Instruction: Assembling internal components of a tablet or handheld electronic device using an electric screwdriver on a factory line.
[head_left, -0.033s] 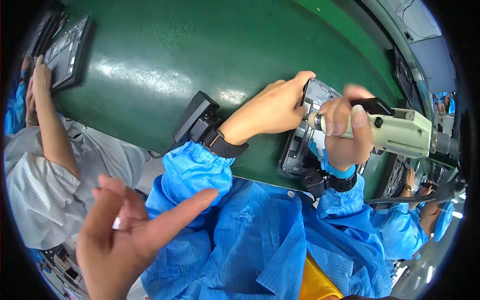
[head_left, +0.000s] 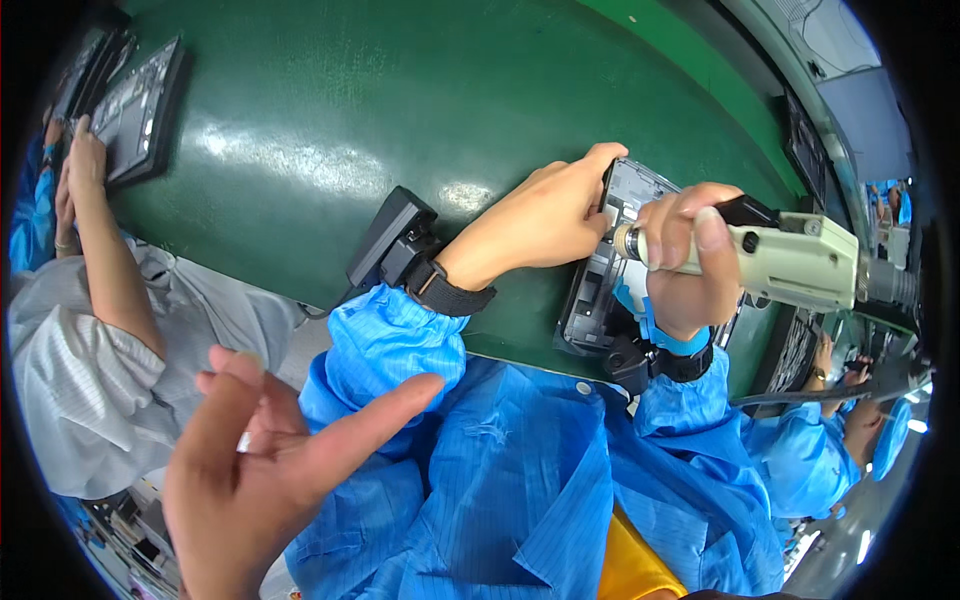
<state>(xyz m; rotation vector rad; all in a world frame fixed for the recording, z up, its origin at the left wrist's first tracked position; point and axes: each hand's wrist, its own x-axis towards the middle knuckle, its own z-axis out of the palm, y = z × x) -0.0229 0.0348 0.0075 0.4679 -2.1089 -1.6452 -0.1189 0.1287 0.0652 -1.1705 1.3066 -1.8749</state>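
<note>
An opened laptop base (head_left: 588,312), dark with grey inner parts, lies on the green table right of centre. My left hand (head_left: 545,215) grips its left edge, index finger reaching to the far corner and thumb close to the driver's tip; the other fingertips are hidden. My right hand (head_left: 695,255) is wrapped round a cream-coloured power screwdriver (head_left: 800,262) with a black lever. The screwdriver lies tilted over the laptop base, its metal nose pointing left near my left thumb. Where the bit meets the base is hidden.
Another person's hand (head_left: 270,460) hangs large in the lower left foreground. At far left, someone in a pale coat handles another opened laptop (head_left: 145,110). On the right, a laptop part (head_left: 790,350) lies near a co-worker in blue (head_left: 810,455). Black devices (head_left: 392,235) are strapped to my wrists.
My right index finger, blurred before, now rests along the black lever. The screwdriver's rear has shifted slightly left. The foreground hand has moved a little to the right.
</note>
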